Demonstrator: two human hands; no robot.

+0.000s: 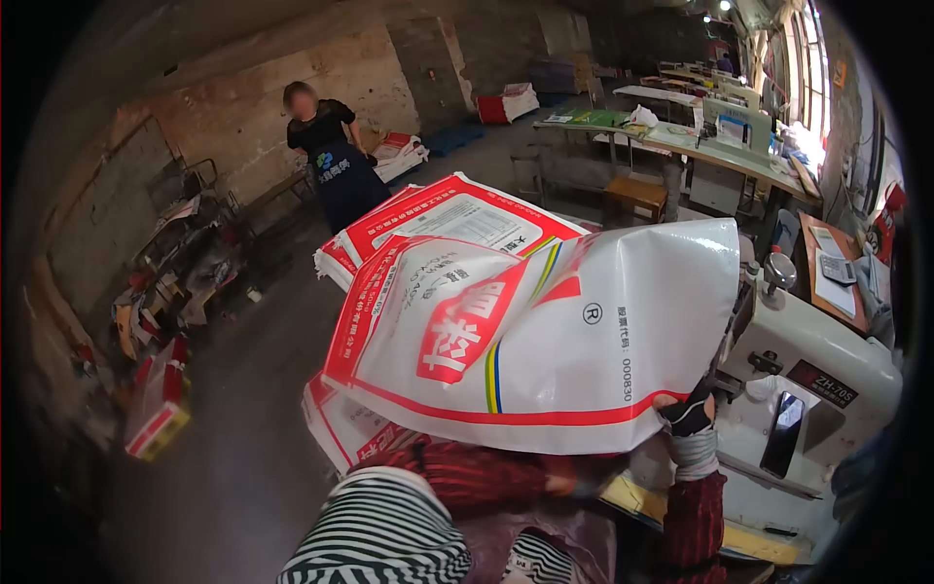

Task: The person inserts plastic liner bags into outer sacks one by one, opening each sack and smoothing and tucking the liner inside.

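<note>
A large white woven fertilizer sack (613,331) with red and yellow-blue-green stripes spreads out before me, its right end beside the sewing machine (827,370). My right hand (689,417), in a dark glove with a grey wrap at the wrist, is closed on the lower right edge of the sack. Under the sack's lower edge, my left hand (589,479) shows only in part; its fingers are hidden. Beneath and behind lies a stack of similar printed sacks (467,219).
A phone (783,433) leans on the machine. To its right a calculator (835,268) lies on a wooden board. Another person (336,156) in a dark apron stands beyond the stack. Tables with sewing machines (730,127) line the right. A sack bundle (158,399) sits on the left floor.
</note>
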